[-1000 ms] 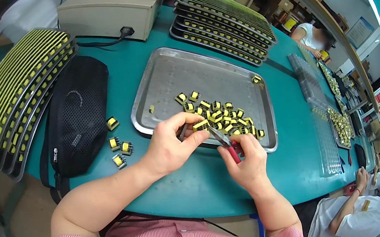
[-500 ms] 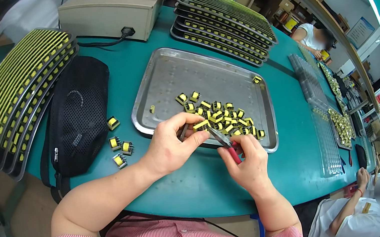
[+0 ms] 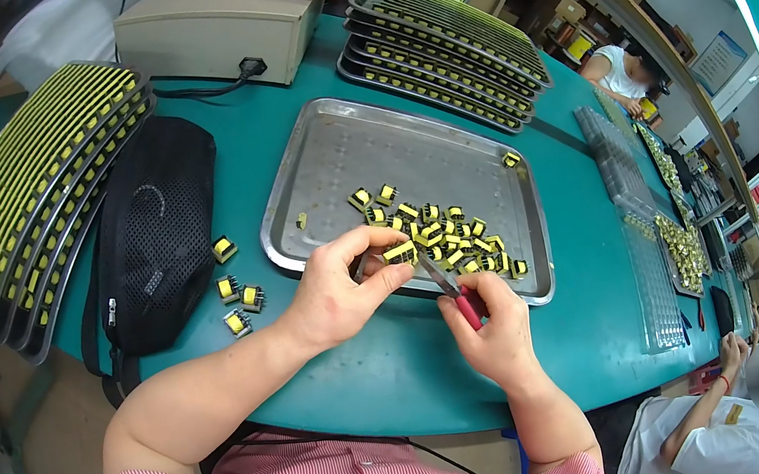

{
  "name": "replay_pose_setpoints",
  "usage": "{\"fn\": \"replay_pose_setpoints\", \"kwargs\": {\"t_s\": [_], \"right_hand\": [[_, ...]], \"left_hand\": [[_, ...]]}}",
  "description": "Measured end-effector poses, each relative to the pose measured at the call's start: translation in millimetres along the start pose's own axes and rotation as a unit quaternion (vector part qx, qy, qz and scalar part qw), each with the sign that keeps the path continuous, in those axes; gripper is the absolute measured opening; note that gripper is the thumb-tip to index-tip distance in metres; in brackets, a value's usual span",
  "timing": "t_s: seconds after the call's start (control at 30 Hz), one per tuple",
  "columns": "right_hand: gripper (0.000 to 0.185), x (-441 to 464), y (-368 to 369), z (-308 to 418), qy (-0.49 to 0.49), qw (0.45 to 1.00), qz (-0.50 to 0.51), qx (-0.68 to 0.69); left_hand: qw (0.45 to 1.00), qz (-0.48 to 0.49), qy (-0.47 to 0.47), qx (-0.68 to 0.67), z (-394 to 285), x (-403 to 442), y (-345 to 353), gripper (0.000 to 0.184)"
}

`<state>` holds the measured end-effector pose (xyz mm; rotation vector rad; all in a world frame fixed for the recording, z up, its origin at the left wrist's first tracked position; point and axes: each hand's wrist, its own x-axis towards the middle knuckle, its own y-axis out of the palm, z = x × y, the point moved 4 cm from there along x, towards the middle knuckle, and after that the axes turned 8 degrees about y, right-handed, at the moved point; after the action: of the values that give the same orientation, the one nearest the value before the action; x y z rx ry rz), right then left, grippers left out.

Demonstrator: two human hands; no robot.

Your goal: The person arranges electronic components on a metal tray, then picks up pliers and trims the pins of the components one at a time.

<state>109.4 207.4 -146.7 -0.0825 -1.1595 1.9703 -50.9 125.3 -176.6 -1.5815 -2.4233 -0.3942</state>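
My left hand (image 3: 344,284) pinches a small yellow-and-black transformer (image 3: 400,254) between thumb and forefinger, above the near edge of the metal tray (image 3: 307,169). In my right hand (image 3: 495,326) are red-handled pliers (image 3: 464,305), my fingers wrapped round the grips. The pliers' jaws point up and left, close beside the held transformer; whether they touch it I cannot tell. Behind both hands, a loose pile of similar transformers (image 3: 431,213) lies in the tray. Several more transformers (image 3: 251,297) rest on the green tabletop left of my forearm.
A black mesh bag (image 3: 159,225) lies left of the tray, beside stacked trays of transformers (image 3: 50,183). Another tray stack (image 3: 444,53) and a beige machine (image 3: 225,21) stand behind. Clear plastic trays (image 3: 651,280) line the right side, where other people sit.
The pliers have shifted slightly beside the transformer, and my right fingers sit closer round the grips. My left hand stays nearly still. At the right, a co-worker's hands have moved slightly.
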Motion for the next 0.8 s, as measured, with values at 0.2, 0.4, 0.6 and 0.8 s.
{"fn": "replay_pose_setpoints", "kwargs": {"t_s": [0.2,0.4,0.6,0.8], "right_hand": [[0.023,0.1,-0.5,1.6,-0.009,1.0,-0.008,0.004],[0.021,-0.4,0.4,2.0,0.027,0.999,0.002,0.029],[0.017,-1.4,3.6,-6.9,0.081,0.992,0.057,0.075],[0.034,-5.3,21.3,-18.1,0.225,0.803,0.26,0.487]], "left_hand": [[1.0,0.002,0.008,0.017,4.0,-0.9,0.4,0.029],[0.999,0.002,0.008,0.031,1.1,-1.8,1.4,0.029],[0.999,-0.002,0.012,0.036,0.3,-1.9,1.4,0.031],[0.993,0.029,0.076,0.089,-6.7,-4.6,6.2,0.034]]}}
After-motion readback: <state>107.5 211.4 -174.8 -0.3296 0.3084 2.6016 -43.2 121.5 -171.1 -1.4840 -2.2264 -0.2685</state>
